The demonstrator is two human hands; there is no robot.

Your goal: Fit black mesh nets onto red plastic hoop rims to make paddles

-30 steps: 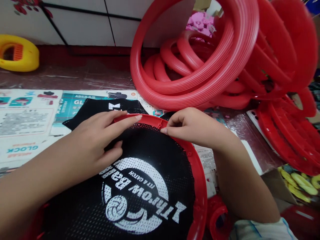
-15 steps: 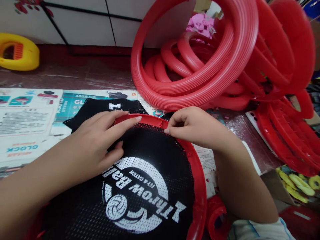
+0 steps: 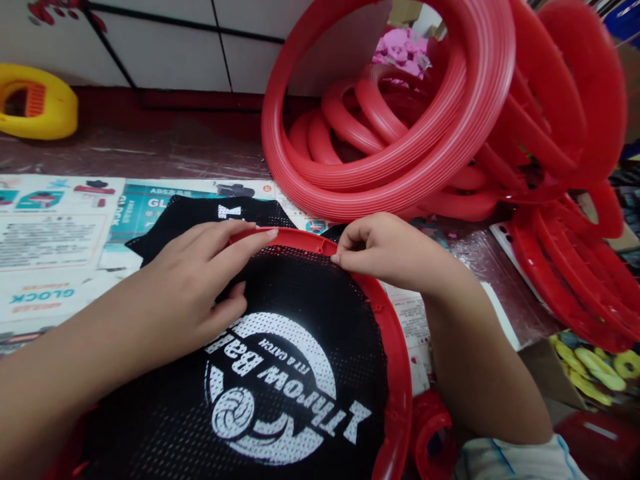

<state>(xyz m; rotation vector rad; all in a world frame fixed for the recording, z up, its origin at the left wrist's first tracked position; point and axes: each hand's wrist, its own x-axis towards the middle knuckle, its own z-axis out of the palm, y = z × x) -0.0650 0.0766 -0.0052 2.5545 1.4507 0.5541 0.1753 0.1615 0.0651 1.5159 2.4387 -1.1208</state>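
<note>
A round red plastic frame (image 3: pixel 395 360) lies in front of me with black mesh fabric (image 3: pixel 305 300) stretched over it, printed with a white ball logo and lettering. My left hand (image 3: pixel 200 287) rests on the mesh, fingers extended along the frame's far rim, thumb pressing the fabric. My right hand (image 3: pixel 385 250) is curled, pinching the mesh edge at the rim's top right. More black mesh (image 3: pixel 200 210) sticks out beyond the frame's far edge.
A heap of red plastic rings (image 3: pixel 400 133) leans at the back right. Printed cardboard sheets (image 3: pixel 55 233) cover the table at left. A yellow plastic piece (image 3: pixel 35 103) sits far left. Yellow rings (image 3: pixel 595 370) lie in a box at the right. Pink parts (image 3: pixel 400 47) show behind.
Almost nothing differs. My left fingertips have slid slightly left along the rim; my right hand stays pinched at the same spot.
</note>
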